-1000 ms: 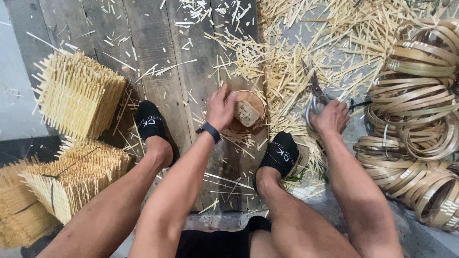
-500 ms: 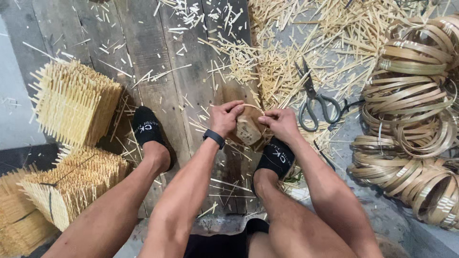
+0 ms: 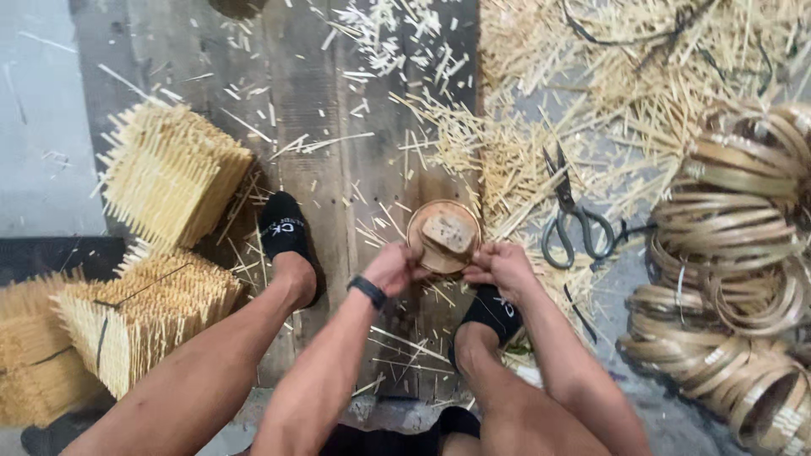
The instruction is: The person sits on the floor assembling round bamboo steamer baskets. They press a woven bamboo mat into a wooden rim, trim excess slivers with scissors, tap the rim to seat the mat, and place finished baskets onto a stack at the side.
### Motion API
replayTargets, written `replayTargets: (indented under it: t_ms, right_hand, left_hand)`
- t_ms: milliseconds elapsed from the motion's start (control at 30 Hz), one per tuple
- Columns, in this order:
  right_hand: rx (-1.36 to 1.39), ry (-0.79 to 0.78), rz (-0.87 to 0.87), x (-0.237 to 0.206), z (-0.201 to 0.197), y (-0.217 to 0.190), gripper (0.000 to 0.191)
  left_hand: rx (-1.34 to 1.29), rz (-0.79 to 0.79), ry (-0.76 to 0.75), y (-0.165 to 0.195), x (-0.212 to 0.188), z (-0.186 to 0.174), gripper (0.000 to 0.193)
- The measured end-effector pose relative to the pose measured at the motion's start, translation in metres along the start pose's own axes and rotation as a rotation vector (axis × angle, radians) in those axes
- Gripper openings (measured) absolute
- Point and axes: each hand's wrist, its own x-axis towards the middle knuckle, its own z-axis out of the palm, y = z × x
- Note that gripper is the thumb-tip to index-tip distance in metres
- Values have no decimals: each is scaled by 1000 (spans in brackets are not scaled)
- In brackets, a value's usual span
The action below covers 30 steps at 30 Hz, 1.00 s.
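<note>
Centrally, left hand (image 3: 390, 268) and right hand (image 3: 500, 267) both gripped a round bamboo ring (image 3: 443, 237) holding a wooden block, just above the right foot. Risk: loose splints underfoot could snag; scissors (image 3: 571, 221) lay near.

Packaged stock and markings, seen from the head camera. Three block-shaped bundles of pale cut sticks stand at the left: an upper bundle (image 3: 173, 173), a middle bundle (image 3: 144, 325) cinched by a thin black strap, and a darker edge bundle (image 3: 25, 363) cut off by the frame. Small white tags (image 3: 705, 359) sit on the tan strip coils (image 3: 743, 279) at lower right. Each black sock (image 3: 283, 228) bears a white printed mark. A black wristband (image 3: 368, 291) sits behind the left hand (image 3: 389, 268), which grips the round wooden block (image 3: 443, 236) — no screen face can be made out.
</note>
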Motion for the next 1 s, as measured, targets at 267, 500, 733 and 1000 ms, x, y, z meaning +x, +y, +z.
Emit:
replayTargets:
  t_ms: [267, 500, 733, 1000]
  right_hand:
    - [-138, 176, -122, 6, 27, 8, 5]
    - [-317, 100, -113, -26, 31, -21, 34]
    - [-844, 117, -446, -30, 55, -32, 69]
    - [-943, 219, -400, -25, 71, -40, 44]
  left_hand:
    - [178, 132, 343, -25, 9, 11, 22]
    - [786, 480, 276, 29, -17, -4, 35]
    - [842, 847, 179, 26, -40, 49, 38]
    - [921, 774, 115, 47, -18, 40, 44]
